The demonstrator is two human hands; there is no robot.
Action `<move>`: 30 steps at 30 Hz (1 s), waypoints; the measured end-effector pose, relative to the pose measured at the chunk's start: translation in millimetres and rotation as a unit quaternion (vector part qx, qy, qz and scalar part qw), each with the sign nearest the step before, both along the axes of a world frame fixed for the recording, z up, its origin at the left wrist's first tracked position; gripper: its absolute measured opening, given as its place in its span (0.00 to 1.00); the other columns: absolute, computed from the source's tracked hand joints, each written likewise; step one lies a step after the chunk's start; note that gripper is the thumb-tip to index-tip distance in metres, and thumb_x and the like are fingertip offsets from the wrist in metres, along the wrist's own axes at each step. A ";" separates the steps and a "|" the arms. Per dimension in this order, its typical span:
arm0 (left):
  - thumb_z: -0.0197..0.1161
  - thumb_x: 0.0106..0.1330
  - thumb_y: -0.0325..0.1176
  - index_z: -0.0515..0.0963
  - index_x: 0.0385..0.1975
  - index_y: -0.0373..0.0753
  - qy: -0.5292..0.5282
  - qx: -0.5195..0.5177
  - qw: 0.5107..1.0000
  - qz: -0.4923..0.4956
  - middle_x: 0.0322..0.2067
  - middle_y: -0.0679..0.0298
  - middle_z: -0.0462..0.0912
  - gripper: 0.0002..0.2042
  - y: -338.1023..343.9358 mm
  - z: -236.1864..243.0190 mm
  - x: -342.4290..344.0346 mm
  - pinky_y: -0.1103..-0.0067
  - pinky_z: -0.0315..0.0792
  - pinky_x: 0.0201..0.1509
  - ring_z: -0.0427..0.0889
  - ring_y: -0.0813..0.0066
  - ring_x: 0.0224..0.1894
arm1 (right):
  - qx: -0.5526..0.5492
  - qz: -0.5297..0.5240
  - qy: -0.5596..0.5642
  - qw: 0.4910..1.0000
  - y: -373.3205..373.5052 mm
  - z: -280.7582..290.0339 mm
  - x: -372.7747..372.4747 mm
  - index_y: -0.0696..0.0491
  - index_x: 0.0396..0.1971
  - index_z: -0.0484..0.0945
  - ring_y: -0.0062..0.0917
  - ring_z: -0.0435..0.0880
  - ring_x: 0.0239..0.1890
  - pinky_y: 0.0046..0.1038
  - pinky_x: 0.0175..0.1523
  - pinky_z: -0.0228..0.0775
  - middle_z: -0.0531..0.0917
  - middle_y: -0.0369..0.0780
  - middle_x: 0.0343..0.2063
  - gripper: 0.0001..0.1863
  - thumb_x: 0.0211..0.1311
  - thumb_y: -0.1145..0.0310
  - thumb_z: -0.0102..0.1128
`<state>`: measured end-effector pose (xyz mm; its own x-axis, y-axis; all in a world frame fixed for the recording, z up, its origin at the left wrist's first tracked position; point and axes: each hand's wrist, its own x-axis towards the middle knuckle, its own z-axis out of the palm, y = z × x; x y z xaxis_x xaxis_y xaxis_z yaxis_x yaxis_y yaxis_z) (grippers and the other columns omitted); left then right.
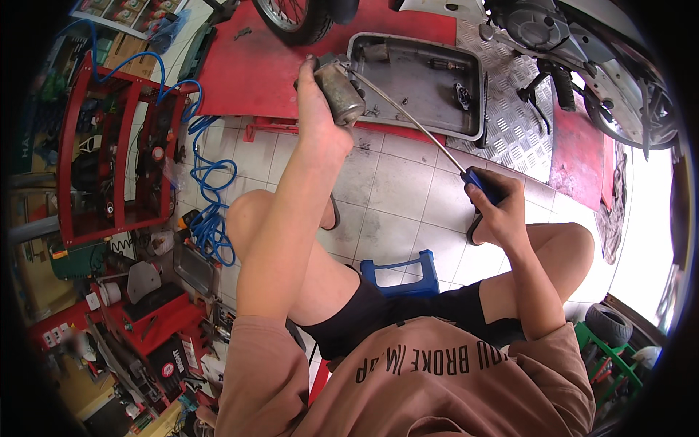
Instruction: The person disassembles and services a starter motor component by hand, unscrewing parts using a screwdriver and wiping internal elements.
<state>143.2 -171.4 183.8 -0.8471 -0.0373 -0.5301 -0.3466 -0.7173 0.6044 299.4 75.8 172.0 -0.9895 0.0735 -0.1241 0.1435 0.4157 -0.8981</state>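
My left hand (314,105) is closed around a worn cylindrical metal motor (341,93), held up over the near left edge of a grey metal tray (422,87). In my right hand (504,207) is a long screwdriver (415,120), gripped by its blue handle. Its shaft slants up and left, and the tip reaches the far end of the motor; whether it sits in a screw is too small to tell. Inside the tray lie a short metal cylinder (376,52), a dark cylindrical part (445,65) and a small metal piece (461,95).
The tray rests on a red platform (240,73) beside a diamond-plate metal strip (510,124). A motorcycle (539,33) stands at the far right. Left are a red cart (67,160) and a coiled blue hose (211,218). A blue stool (399,284) is between my legs.
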 end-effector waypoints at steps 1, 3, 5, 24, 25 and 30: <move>0.52 0.66 0.51 0.77 0.36 0.44 0.001 0.006 1.000 0.000 0.28 0.68 0.79 0.17 0.3 -1.2 -0.7 0.75 0.73 0.38 0.78 0.74 0.32 | 0.000 0.000 0.001 1.000 0.5 -0.4 0.4 0.63 0.40 0.81 0.16 0.75 0.19 0.20 0.27 0.66 0.81 0.39 0.19 0.16 0.56 0.66 0.65; 0.52 0.66 0.51 0.77 0.36 0.44 0.004 0.016 1.000 -0.001 0.29 0.68 0.79 0.17 0.8 -1.7 -1.3 0.75 0.73 0.38 0.77 0.74 0.31 | 0.005 0.002 0.005 1.000 1.9 -0.7 0.9 0.63 0.40 0.81 0.17 0.75 0.19 0.20 0.28 0.66 0.81 0.39 0.19 0.16 0.56 0.67 0.65; 0.52 0.66 0.51 0.77 0.37 0.44 -0.010 0.015 1.000 0.008 0.29 0.68 0.79 0.17 3.0 1.5 0.3 0.75 0.74 0.38 0.77 0.74 0.31 | 0.008 0.002 0.009 1.000 2.2 -0.5 1.3 0.63 0.39 0.81 0.17 0.75 0.20 0.20 0.28 0.66 0.81 0.39 0.19 0.16 0.56 0.67 0.65; 0.49 0.67 0.53 0.75 0.40 0.45 -0.042 0.044 0.998 -0.011 0.36 0.67 0.78 0.18 6.2 9.1 5.0 0.67 0.73 0.48 0.77 0.71 0.40 | 0.017 0.002 -0.010 1.000 -2.2 2.4 -0.4 0.63 0.38 0.82 0.19 0.77 0.23 0.22 0.33 0.70 0.83 0.42 0.23 0.15 0.55 0.68 0.65; 0.50 0.66 0.54 0.75 0.39 0.46 -0.045 0.040 0.998 -0.010 0.35 0.68 0.77 0.18 8.2 11.5 5.7 0.68 0.73 0.45 0.77 0.72 0.38 | 0.016 0.002 0.007 1.000 -2.4 1.3 -0.2 0.63 0.38 0.82 0.19 0.77 0.22 0.22 0.32 0.69 0.83 0.41 0.22 0.15 0.55 0.68 0.65; 0.51 0.65 0.56 0.73 0.37 0.48 -0.060 0.037 0.997 -0.012 0.32 0.68 0.77 0.18 11.1 13.0 6.6 0.72 0.72 0.40 0.76 0.73 0.34 | 0.020 0.003 0.004 1.000 -2.8 1.0 0.0 0.63 0.38 0.82 0.18 0.75 0.20 0.22 0.29 0.68 0.81 0.40 0.19 0.15 0.55 0.68 0.64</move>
<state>149.7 -160.3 196.7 -0.7780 0.0250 -0.6277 -0.4298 -0.7499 0.5029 299.4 73.0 173.0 -0.9908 0.0731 -0.1136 0.1344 0.4524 -0.8816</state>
